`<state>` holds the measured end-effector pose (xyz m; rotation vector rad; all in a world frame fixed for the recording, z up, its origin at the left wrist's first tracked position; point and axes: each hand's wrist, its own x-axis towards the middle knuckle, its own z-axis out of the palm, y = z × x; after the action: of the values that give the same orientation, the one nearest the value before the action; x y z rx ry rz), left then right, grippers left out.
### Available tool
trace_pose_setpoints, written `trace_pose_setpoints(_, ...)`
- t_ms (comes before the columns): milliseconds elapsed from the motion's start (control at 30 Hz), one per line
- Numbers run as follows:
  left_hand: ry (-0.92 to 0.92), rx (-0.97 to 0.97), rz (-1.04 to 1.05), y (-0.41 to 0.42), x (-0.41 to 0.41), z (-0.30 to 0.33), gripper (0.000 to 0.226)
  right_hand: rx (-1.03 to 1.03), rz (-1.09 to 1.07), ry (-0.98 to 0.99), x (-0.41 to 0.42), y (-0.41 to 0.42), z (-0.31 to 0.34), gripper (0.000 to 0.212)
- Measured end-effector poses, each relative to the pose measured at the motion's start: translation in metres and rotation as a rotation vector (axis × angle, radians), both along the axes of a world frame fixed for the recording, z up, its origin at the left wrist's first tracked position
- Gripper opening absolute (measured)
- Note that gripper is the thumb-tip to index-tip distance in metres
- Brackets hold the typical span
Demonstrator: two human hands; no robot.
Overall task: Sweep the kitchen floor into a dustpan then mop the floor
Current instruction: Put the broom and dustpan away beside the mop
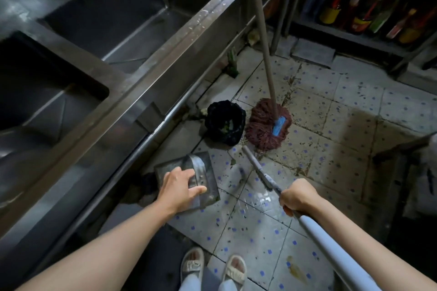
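Down on the speckled tile floor [267,238], your left hand [181,190] grips the metal dustpan [203,172] beside the steel counter [132,82]. Your right hand [296,195] is curled tightly around the broom handle [331,245], whose blurred far end seems to meet the floor right of the dustpan. Farther off, a red mop [264,125] stands beside a black bin [224,121].

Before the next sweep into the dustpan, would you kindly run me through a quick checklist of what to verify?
1. Left hand holds the grey metal dustpan: ok.
2. Right hand has a firm grip on the pale broom handle: ok.
3. Dustpan lip flat on the speckled tiled floor: cannot tell.
4. Broom head visible: not ok, motion-blurred.
5. Debris left on the floor: not ok, scraps remain.
6. Reddish string mop and black bin bag stand close to the sweeping path: not ok.
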<state>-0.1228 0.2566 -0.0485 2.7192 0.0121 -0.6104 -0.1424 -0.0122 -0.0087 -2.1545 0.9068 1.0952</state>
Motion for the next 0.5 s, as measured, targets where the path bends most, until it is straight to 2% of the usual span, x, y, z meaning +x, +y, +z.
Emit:
trace_pose_setpoints(133, -0.005, -0.050, 0.092, 0.013, 0.008, -0.032, 0.037, -0.048, 0.050, 0.001, 0.028, 0.010, -0.031, 0.013)
trace_pose_setpoints(333, 0.033, -0.173, 0.186, 0.026, 0.019, -0.069, 0.022, -0.051, 0.014, -0.063, 0.058, 0.040, -0.077, 0.010)
trace_pose_setpoints(500, 0.038, -0.232, 0.217, 0.030, 0.022, -0.088, 0.020, -0.097, 0.110, -0.078, 0.052, 0.076, -0.114, 0.036)
